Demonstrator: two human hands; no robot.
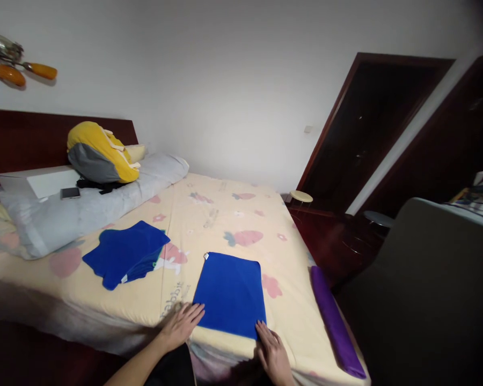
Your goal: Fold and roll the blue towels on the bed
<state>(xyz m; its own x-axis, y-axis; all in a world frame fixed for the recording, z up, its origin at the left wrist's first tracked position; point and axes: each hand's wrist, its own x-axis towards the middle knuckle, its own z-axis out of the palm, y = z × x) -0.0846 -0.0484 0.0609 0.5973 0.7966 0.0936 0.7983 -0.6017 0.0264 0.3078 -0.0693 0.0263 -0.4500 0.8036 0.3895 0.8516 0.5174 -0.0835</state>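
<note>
A square blue cloth (230,292) lies flat on the bed near its front edge, a small white tag at its far left corner. My left hand (184,321) rests at the cloth's near left corner, fingers stretched out and touching it. At the near right corner, my right hand (272,351) lies with its fingertips on the cloth's edge, fingers extended. Neither hand grasps anything. Left of this cloth is a loose pile of blue cloths (129,252), spread unevenly, with a white tag showing at its near side.
The bed (213,214) has a cream printed sheet. A purple roll (336,321) lies along its right edge. Toward the headboard are a grey pillow (100,212), a yellow and grey backpack (100,153), a white box (38,181) and a phone (70,193). Stools stand beyond the bed.
</note>
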